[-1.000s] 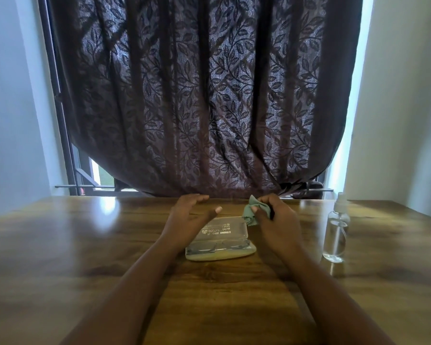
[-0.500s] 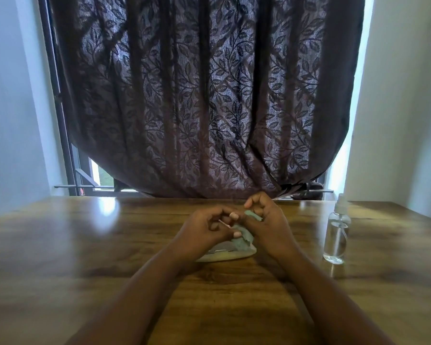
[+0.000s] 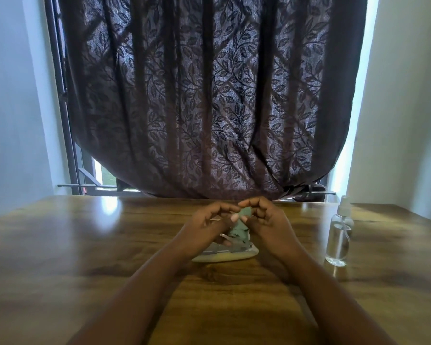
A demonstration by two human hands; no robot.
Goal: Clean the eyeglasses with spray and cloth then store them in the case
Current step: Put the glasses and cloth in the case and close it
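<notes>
Gripping a green cloth (image 3: 239, 230), both hands' fingers (image 3: 230, 216) over glossy wooden table (image 3: 85, 245), leaf-patterned curtain (image 3: 204, 95) behind.

A glossy, wood-grained bench (image 3: 85, 245) is seen, with window light mirrored on it. Right of the case (image 3: 224, 256), whose rim looks smooth and pale, a clear, shiny plastic spray bottle (image 3: 338, 239) is stood. Above the case, soft matt green cloth (image 3: 239, 234) is crumpled. Behind it, woven leaf-patterned curtain (image 3: 209, 95) fabric is hung.

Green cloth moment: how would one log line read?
both hands: left hand, right hand grip green cloth | over case | spray bottle untouched, right
</notes>
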